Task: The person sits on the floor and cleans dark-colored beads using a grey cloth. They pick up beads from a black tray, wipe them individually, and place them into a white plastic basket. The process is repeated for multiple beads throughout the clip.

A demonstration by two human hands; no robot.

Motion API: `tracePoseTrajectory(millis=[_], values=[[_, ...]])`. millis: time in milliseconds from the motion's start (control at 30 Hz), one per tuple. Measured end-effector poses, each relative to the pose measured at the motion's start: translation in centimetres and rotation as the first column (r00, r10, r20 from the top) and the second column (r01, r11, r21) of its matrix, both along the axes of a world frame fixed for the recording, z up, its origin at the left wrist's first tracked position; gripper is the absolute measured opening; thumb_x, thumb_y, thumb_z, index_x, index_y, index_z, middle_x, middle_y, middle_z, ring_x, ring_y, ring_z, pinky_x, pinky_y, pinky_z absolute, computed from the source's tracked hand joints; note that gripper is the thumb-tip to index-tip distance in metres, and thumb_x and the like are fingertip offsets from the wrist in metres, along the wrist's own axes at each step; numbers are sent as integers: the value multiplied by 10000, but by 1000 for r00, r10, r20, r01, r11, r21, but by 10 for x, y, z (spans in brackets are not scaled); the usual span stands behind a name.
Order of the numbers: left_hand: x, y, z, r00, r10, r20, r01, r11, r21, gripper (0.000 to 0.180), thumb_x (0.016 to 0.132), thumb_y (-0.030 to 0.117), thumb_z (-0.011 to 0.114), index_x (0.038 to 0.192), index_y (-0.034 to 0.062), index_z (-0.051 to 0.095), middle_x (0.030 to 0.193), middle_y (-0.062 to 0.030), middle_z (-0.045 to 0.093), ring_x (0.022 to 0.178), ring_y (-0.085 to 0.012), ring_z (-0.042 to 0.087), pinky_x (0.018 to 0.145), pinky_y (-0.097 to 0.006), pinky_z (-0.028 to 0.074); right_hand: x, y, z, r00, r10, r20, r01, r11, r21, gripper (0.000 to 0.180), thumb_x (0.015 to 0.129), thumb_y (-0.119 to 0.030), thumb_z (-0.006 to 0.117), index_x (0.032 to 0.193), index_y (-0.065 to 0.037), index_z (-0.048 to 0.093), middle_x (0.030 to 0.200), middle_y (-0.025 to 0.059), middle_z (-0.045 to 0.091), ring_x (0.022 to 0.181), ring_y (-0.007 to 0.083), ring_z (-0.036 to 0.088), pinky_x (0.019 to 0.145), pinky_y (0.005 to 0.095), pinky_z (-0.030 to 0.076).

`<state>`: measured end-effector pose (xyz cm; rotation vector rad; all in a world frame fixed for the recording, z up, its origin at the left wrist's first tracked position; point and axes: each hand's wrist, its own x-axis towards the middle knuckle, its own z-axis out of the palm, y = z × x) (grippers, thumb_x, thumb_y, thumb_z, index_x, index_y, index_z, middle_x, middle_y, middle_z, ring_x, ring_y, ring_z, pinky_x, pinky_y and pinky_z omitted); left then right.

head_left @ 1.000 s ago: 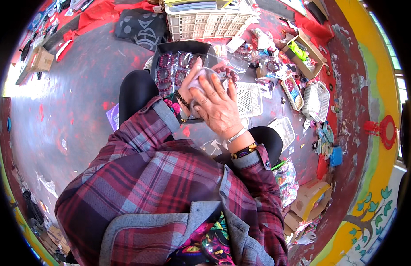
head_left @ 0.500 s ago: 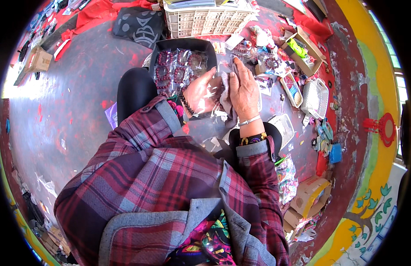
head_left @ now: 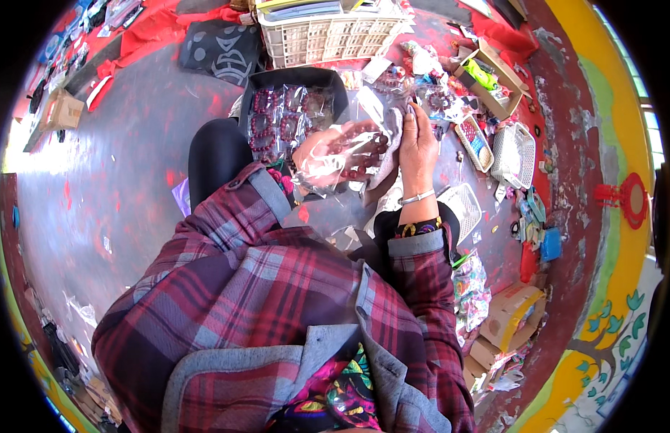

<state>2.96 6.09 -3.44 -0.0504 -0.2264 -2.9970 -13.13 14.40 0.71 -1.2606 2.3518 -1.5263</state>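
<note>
My left hand (head_left: pixel 324 153) holds a clear plastic bag with a bracelet of dark red beads (head_left: pixel 379 144) in it; the shiny film covers much of the palm and fingers. To its right, my right hand (head_left: pixel 420 148) is closed on a greyish-pink cloth (head_left: pixel 387 160), thumb and fingertips together at its upper edge. The cloth lies close against the bag; whether they touch I cannot tell. Just beyond my left hand stands a black tray (head_left: pixel 339 90), where several bagged bracelets of dark red beads (head_left: pixel 263 123) lie in rows.
A cream plastic crate (head_left: pixel 328 40) stands behind the tray, beside a dark patterned bag (head_left: pixel 221 52). To the right are an open cardboard box (head_left: pixel 519 90), white baskets (head_left: pixel 514 155) and scattered small packets. My knee (head_left: pixel 221 155) rises left of the tray.
My left hand has turned palm up and moved slightly right, bringing the bagged bracelet into plain sight. My right hand has shifted right and turned, with the cloth still in it.
</note>
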Motion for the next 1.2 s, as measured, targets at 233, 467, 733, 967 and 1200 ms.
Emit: tracePoseTrajectory(millis=[233,467,733,967,1200], values=[[2,-4,4,988,19,151,-32,996,87,503,911,445,456,1193,31,505,1143,-192,559,1054,-332,550,850,-390,470,-21,1,-13,714,97,693,186,928,-322,234,935,-145,491,1074,9,598,934,45,629,828,102,568,752,231,460],[-1,-21,-19,859,76,507,-32,995,-95,294,850,172,615,1066,-19,555,906,-100,638,739,-197,634,648,-348,557,-55,24,-8,273,216,937,453,830,-323,254,908,-221,477,1010,-1,552,953,103,606,846,214,597,762,343,492],[-5,-29,-29,870,237,432,-144,961,-237,288,846,118,566,1117,27,545,1031,-123,621,829,-216,627,730,-372,533,-63,37,-8,181,425,887,392,796,-462,174,851,-115,555,992,-14,559,967,81,609,879,202,579,808,341,454],[-1,-39,-15,989,96,116,-89,994,-63,367,846,167,487,1175,4,494,1087,-156,585,970,-312,589,832,-462,489,-30,38,35,315,506,803,297,751,-589,352,839,-87,563,1175,7,510,1137,108,579,1040,226,559,923,355,430],[-6,-28,5,998,38,-49,-36,998,49,485,912,335,354,1281,30,436,1260,-192,490,1122,-365,504,960,-525,384,14,32,50,745,324,583,0,874,-485,391,821,-44,524,1211,-18,500,1143,88,559,1020,188,550,882,307,443]])
